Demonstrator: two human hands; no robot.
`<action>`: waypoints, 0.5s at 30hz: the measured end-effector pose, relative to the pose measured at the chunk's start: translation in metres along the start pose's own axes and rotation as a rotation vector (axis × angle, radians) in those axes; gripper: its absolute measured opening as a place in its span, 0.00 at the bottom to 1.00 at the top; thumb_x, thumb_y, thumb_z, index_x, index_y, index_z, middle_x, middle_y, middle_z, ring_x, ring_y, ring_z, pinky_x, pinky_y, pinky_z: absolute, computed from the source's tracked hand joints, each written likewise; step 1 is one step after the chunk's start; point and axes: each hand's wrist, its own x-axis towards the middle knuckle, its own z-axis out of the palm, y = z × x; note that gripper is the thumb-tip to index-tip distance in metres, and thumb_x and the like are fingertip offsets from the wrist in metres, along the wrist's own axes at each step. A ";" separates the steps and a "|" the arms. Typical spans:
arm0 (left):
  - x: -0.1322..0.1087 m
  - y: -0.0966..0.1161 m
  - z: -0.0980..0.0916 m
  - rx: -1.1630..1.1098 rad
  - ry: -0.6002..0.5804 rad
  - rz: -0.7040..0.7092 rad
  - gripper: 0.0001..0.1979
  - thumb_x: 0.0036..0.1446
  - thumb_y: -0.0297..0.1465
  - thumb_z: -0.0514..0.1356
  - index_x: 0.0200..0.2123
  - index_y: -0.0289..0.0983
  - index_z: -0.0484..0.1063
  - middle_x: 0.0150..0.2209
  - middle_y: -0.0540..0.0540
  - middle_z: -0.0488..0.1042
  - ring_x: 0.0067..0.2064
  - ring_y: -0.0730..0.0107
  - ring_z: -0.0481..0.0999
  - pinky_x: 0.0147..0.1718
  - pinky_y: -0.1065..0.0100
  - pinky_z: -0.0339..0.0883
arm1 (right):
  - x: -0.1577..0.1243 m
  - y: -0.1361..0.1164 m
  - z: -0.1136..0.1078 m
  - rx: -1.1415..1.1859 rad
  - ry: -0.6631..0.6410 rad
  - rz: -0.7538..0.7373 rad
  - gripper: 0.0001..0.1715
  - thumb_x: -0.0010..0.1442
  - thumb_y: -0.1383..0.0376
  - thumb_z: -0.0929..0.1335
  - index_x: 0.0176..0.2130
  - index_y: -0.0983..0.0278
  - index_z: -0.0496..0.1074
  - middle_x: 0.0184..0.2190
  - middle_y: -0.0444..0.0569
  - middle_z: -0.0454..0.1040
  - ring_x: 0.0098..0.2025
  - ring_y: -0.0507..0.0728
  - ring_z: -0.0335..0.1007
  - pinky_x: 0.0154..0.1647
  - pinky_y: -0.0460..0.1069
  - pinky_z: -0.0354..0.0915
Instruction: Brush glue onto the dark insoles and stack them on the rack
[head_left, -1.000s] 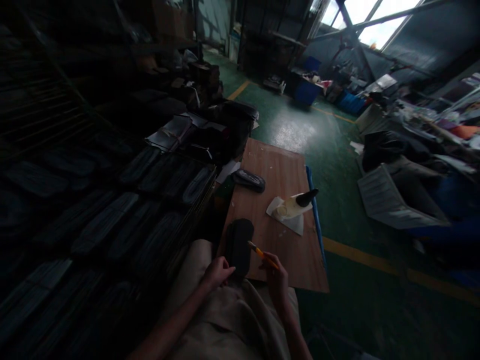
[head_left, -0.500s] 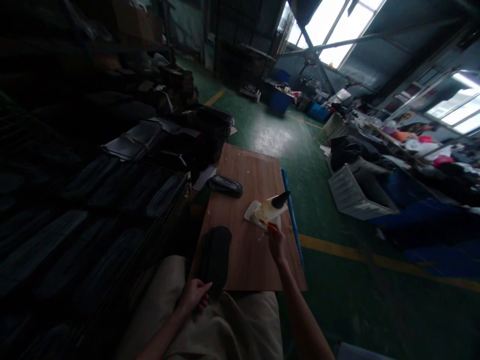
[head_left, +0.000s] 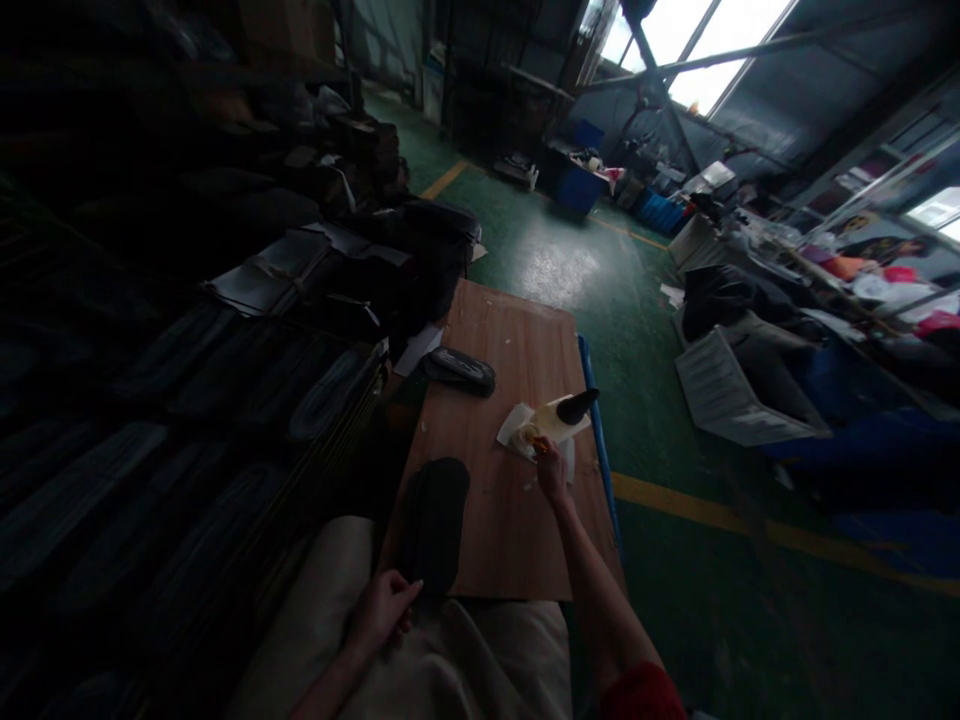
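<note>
A small orange-handled brush (head_left: 539, 445) is pinched in my right hand (head_left: 552, 474). Its tip reaches a pale, wet-looking patch on a white sheet (head_left: 510, 425). Lying beside that patch is a pale bottle (head_left: 551, 420) with a black conical nozzle. At the front left of the wooden board (head_left: 502, 540) lies a stack of dark insole-shaped pads (head_left: 442, 520). My left hand (head_left: 386, 605) is closed at the stack's near edge, thumb and finger on the corner; its other fingers are curled. Farther back sits another bundle of dark pads (head_left: 461, 370), overhanging the board's left edge.
Stacked dark pads (head_left: 112, 470) fill the left side, with papers (head_left: 270, 270) on top. To the right stand a tipped whitish crate (head_left: 742, 390) and blue bins. A blue strip (head_left: 600, 440) runs along the board's right edge, above the green floor.
The view has shifted slightly left, so the scene sits farther right. My right hand has brought the brush tip closer in to the pale patch. The left hand stays at the pads' edge.
</note>
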 end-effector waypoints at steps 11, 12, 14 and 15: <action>0.006 -0.004 0.002 0.138 0.101 0.104 0.18 0.50 0.45 0.62 0.22 0.39 0.61 0.11 0.55 0.63 0.14 0.70 0.67 0.14 0.73 0.53 | -0.027 -0.012 -0.030 -0.130 -0.111 -0.116 0.16 0.62 0.61 0.60 0.45 0.59 0.73 0.42 0.50 0.77 0.35 0.57 0.73 0.32 0.48 0.63; 0.006 -0.005 0.002 0.108 0.084 0.099 0.18 0.49 0.45 0.62 0.22 0.39 0.61 0.11 0.55 0.63 0.14 0.70 0.68 0.14 0.73 0.54 | -0.032 -0.015 -0.033 -0.138 -0.111 -0.119 0.16 0.62 0.62 0.60 0.45 0.59 0.73 0.42 0.50 0.77 0.35 0.57 0.73 0.31 0.48 0.63; 0.007 -0.004 0.002 0.042 0.054 0.085 0.20 0.47 0.47 0.62 0.22 0.39 0.61 0.13 0.54 0.65 0.15 0.69 0.69 0.14 0.73 0.55 | -0.040 -0.019 -0.039 -0.117 -0.088 -0.102 0.16 0.62 0.61 0.60 0.45 0.59 0.73 0.41 0.50 0.77 0.34 0.57 0.74 0.30 0.48 0.63; 0.006 -0.003 0.001 0.011 0.043 0.078 0.20 0.46 0.48 0.63 0.22 0.39 0.61 0.13 0.54 0.66 0.15 0.69 0.69 0.14 0.73 0.55 | -0.044 -0.020 -0.041 -0.088 -0.064 -0.084 0.16 0.61 0.61 0.61 0.44 0.60 0.74 0.40 0.50 0.78 0.34 0.57 0.74 0.30 0.48 0.63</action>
